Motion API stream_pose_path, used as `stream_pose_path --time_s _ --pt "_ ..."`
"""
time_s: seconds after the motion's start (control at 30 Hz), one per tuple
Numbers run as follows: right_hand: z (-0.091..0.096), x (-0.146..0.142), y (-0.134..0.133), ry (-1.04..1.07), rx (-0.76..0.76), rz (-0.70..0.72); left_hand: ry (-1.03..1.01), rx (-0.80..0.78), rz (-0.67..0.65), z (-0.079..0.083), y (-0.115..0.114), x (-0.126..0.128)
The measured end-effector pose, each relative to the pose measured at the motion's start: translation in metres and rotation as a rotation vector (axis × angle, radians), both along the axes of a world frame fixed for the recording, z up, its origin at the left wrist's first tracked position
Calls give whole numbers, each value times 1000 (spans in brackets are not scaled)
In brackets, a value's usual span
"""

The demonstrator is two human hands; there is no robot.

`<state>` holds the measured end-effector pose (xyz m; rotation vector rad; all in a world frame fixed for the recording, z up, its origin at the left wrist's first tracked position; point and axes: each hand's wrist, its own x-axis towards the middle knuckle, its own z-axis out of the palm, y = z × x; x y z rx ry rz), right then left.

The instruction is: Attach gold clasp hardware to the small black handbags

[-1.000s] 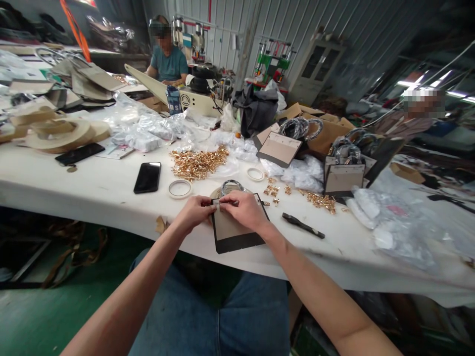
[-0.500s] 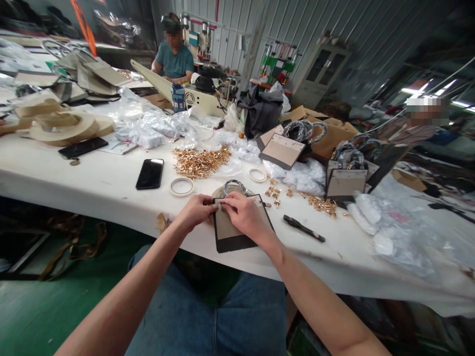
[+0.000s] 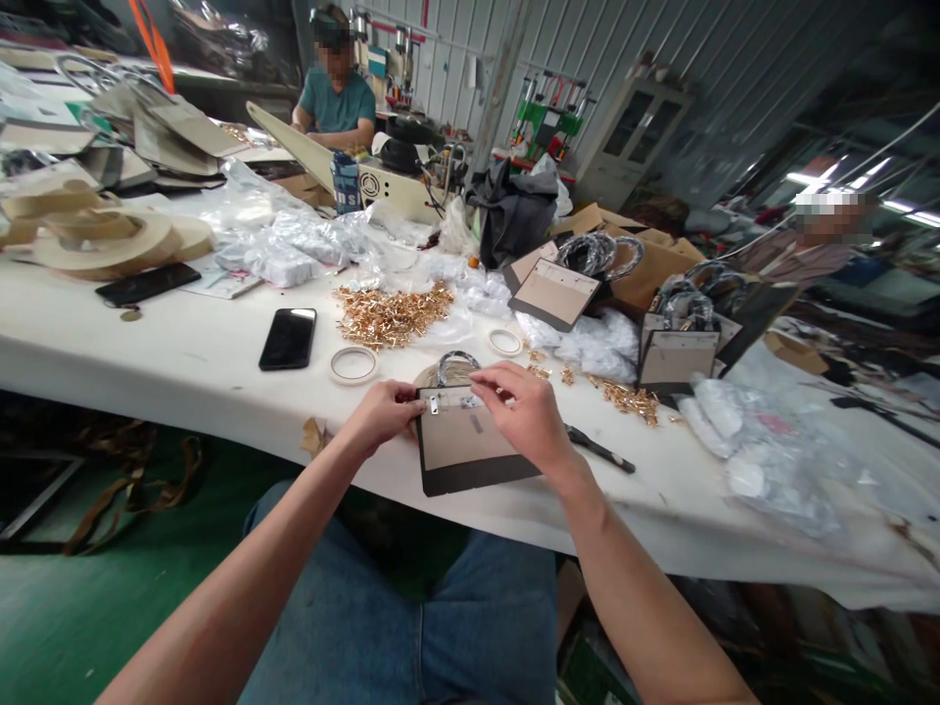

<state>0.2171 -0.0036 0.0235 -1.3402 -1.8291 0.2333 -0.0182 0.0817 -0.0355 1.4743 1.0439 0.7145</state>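
Observation:
A beige bag panel with a dark border (image 3: pixel 462 450) lies at the near edge of the white table (image 3: pixel 183 367), a wrapped round handle (image 3: pixel 455 366) at its top. My left hand (image 3: pixel 382 412) pinches the panel's top left corner beside a small metal fitting (image 3: pixel 434 402). My right hand (image 3: pixel 523 411) hovers over the top right edge, fingers curled and pinched on something I cannot make out.
A black phone (image 3: pixel 288 338), two tape rings (image 3: pixel 353 363), a heap of gold fittings (image 3: pixel 393 315) and a black tool (image 3: pixel 598 449) lie around the panel. Finished bags (image 3: pixel 679 343), plastic wrap and cardboard crowd the right. A person in a teal shirt (image 3: pixel 334 98) works at the far end.
My right hand has lifted off the panel's middle and moved right, uncovering the metal fitting on its top edge. My left hand stays at the top left corner.

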Motion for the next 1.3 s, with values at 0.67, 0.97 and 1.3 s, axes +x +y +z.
stream_pose_path --time_s 0.67,0.97,1.3 --pt "1 -42 -37 -481 -525 -385 94 30 138 35 3 -7" --pt "-10 -42 -38 -463 -442 -358 234 305 98 67 4 15" --pt "8 51 -26 139 -220 -281 448 468 -56 67 1 73"
